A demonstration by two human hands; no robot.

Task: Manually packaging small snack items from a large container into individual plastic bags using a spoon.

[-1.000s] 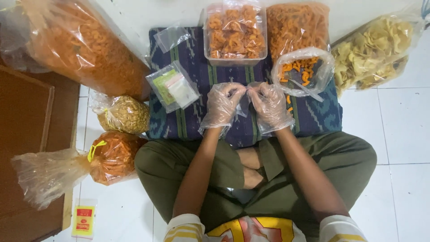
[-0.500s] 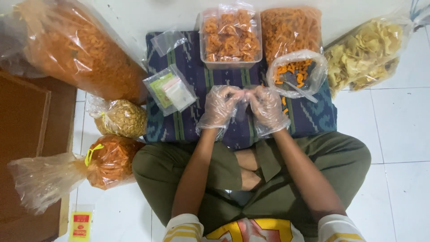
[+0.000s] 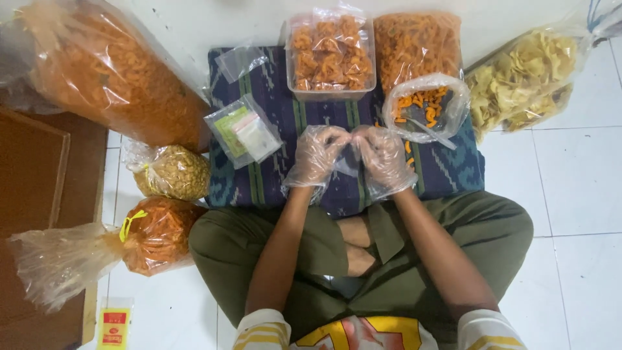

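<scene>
My left hand [image 3: 315, 157] and right hand [image 3: 383, 159], both in clear plastic gloves, pinch a small clear bag [image 3: 353, 154] between their fingertips above the patterned blue cloth [image 3: 447, 170]. Just beyond my right hand lies an open bag of orange snacks [image 3: 426, 107].

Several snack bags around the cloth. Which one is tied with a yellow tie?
The round bag of orange sticks on the floor by the person's left knee, with a yellow tie at its neck. No yellow tie shows on the other bags.
</scene>
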